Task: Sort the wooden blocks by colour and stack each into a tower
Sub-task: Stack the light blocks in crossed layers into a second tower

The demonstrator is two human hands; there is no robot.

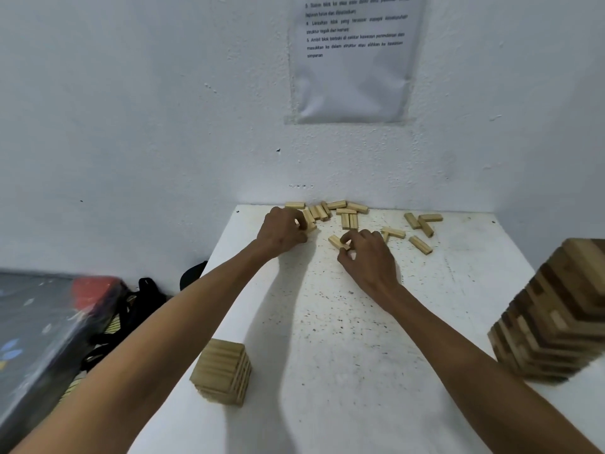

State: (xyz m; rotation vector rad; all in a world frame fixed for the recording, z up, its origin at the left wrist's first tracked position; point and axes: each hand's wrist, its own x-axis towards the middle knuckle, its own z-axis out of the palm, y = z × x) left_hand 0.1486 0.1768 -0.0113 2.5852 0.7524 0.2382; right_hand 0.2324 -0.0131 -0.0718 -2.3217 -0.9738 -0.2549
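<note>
Both bare forearms reach forward from the lower corners, drawing closer together toward the far end. The left hand (284, 231) lies knuckles up, its fingers (301, 237) curled round a pale block (311, 227). The right hand (371, 257), near it, pinches a second block (336, 242) between thumb and forefinger.

Head-worn view, forward and down.

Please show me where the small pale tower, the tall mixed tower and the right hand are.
small pale tower (216, 371): head view, on its left side face.
tall mixed tower (556, 316): head view, on its striped side.
right hand (370, 257): head view, on the back of the hand.
</note>
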